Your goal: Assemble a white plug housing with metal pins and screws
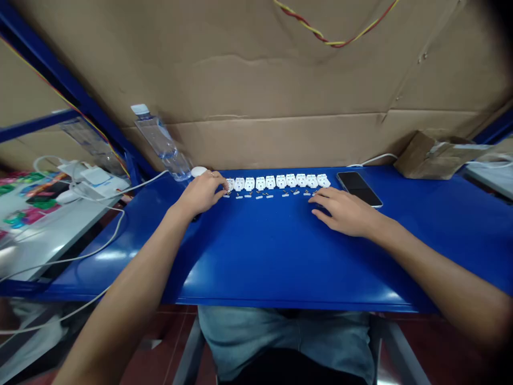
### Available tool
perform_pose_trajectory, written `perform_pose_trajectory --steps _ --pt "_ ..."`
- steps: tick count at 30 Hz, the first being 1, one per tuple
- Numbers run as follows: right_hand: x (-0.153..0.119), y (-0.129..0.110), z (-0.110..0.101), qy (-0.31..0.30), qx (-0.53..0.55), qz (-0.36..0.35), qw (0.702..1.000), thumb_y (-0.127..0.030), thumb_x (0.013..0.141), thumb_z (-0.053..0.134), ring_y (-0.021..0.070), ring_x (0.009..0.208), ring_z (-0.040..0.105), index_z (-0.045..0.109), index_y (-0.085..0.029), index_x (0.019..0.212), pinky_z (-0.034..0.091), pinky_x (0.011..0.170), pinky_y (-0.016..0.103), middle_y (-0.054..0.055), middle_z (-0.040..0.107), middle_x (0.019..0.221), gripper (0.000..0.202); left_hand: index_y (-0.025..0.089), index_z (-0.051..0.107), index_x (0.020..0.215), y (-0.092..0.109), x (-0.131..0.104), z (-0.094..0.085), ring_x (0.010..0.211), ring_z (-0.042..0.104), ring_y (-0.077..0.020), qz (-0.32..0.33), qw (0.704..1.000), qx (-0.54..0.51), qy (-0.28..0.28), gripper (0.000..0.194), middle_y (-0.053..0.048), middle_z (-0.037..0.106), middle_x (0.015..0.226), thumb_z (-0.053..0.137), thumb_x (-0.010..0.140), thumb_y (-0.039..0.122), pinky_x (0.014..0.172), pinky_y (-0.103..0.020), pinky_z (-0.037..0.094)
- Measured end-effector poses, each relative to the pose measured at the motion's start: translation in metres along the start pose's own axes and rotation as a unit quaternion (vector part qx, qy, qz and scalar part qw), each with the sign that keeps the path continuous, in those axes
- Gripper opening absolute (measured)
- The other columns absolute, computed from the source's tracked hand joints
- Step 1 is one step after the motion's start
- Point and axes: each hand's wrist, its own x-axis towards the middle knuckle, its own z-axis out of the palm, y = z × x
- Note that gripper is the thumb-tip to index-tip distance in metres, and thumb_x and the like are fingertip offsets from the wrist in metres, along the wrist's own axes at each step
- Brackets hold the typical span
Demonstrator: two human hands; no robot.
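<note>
We've got a row of small white plastic plug housings (276, 182) lined up along the back of the glossy blue desk (280, 256), with a line of tiny metal and white loose parts (264, 195) just in front of them. Left hand (200, 193) is at the row's left end, fingertips touching the first housing; the grip looks closed around it in a light pinch, though the contact itself is too small to confirm. Right hand (340, 211) lies flat near the right end, fingers spread, tips just beside the last loose parts, holding nothing.

Just right of the row: black smartphone (359, 188), flat, screen up. Left of the left hand: clear plastic water bottle (162, 141) leaning against the brown cardboard backing (280, 96), and a small white round object (198, 171) beside it. White cable (100, 235) runs off the left edge. Torn cardboard box (435, 155) sits far right.

Risks as we judge them:
- Loose parts are tiny and the desk is slick; a sweep of the right palm could scatter them or push them off the front edge.
- Housings sit touching, so nudging one may knock the whole row out of line.
- The bottle leans; a bump from the left forearm could tip it onto the row.
</note>
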Motion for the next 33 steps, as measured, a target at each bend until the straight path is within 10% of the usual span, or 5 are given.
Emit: perform_pose_trajectory --steps 10,21,26,33 --pt "-0.002 0.001 -0.010 -0.039 -0.023 0.052 0.998 -0.026 0.110 0.049 0.0387 0.119 0.079 0.076 -0.014 0.132 0.069 0.087 0.053 0.019 0.077 0.135 0.036 0.018 0.065 0.109 0.050 -0.011 -0.027 0.139 0.059 -0.0380 0.055 0.995 0.010 0.077 0.021 -0.021 0.062 0.146 0.048 0.111 0.030 0.124 -0.060 0.047" --pt "0.001 -0.014 -0.013 -0.044 -0.033 0.049 0.997 -0.019 0.110 0.052 0.0356 0.112 0.079 0.072 -0.014 0.124 0.065 0.086 0.048 0.018 0.078 0.129 0.025 0.017 0.066 0.117 0.148 -0.032 -0.012 0.132 0.067 -0.0339 0.237 0.967 -0.038 -0.084 0.015 -0.018 0.066 0.148 0.054 0.112 0.024 0.115 -0.053 0.055" --pt "-0.001 -0.011 -0.010 -0.030 -0.021 0.041 0.998 -0.019 0.110 0.052 0.0346 0.113 0.079 0.073 -0.015 0.122 0.065 0.083 0.047 0.016 0.078 0.128 0.025 0.023 0.062 0.140 0.131 -0.026 -0.015 0.142 0.064 -0.0324 0.232 0.964 -0.128 -0.028 0.037 -0.015 0.065 0.155 0.068 0.111 0.045 0.119 -0.048 0.054" --pt "-0.001 -0.011 -0.010 -0.030 -0.018 0.034 0.999 -0.021 0.113 0.049 0.0340 0.115 0.078 0.071 -0.015 0.124 0.064 0.081 0.045 0.016 0.078 0.130 0.026 0.019 0.077 0.125 0.030 -0.014 -0.031 0.108 0.075 -0.0300 0.011 0.999 -0.019 -0.023 0.031 -0.014 0.079 0.124 0.058 0.102 0.026 0.098 -0.044 0.057"
